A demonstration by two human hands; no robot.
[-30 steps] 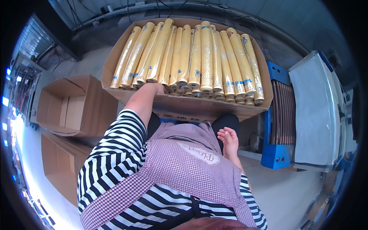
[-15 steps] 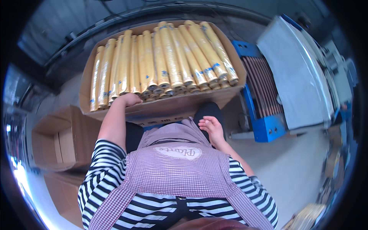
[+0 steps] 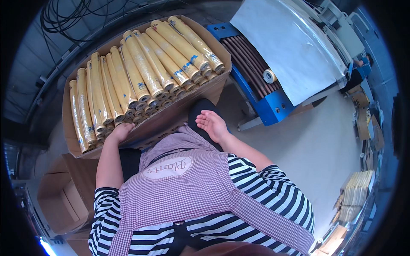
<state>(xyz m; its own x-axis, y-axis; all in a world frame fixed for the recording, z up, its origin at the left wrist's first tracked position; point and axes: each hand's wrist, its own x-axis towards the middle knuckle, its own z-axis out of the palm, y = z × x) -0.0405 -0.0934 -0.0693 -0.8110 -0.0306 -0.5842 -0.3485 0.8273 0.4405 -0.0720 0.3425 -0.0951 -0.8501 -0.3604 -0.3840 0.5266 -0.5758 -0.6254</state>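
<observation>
Beyond left hand (image 3: 123,132), grip unclear, yellow film-wrapped rolls (image 3: 143,66) are laid lengthwise from its fingers; right hand (image 3: 212,126) farther, half-spread.

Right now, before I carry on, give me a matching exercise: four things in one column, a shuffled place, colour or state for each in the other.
1. left hand
2. right hand
3. wrapped rolls
4. slim rollers

A. open, holding nothing
B. brown, in a blue frame
C. at the large carton's near rim
D. yellow, packed inside that carton

Pairs: 1-C, 2-A, 3-D, 4-B
</observation>
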